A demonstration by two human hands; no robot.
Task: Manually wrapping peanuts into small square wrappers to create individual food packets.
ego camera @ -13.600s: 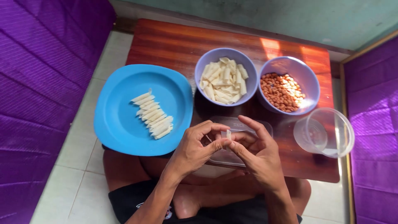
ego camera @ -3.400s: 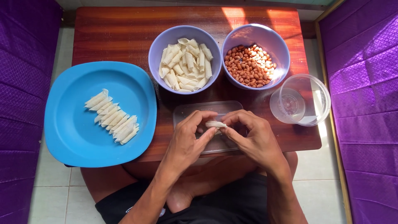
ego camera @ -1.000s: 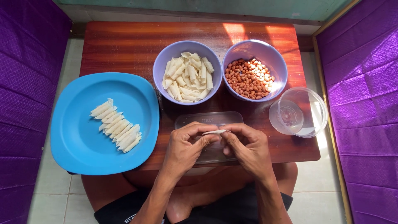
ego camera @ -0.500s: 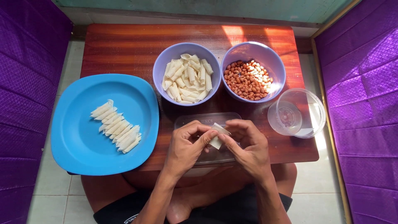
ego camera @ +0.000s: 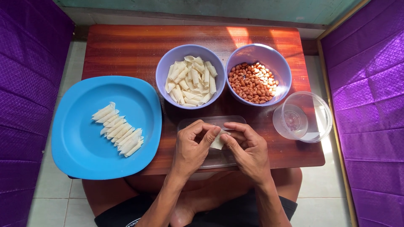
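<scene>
Fingertips of both hands pinch a small pale wrapper sheet (ego camera: 218, 142) between them, over the clear plastic tray (ego camera: 189, 124). Left hand (ego camera: 192, 145) grips its left edge, right hand (ego camera: 248, 149) its right, equally near; the sheet's long axis looks tilted, upper right to lower left.

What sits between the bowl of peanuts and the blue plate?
In the head view, the bowl of pale wrapper strips sits between the peanut bowl and the blue plate, on the wooden table.
</scene>
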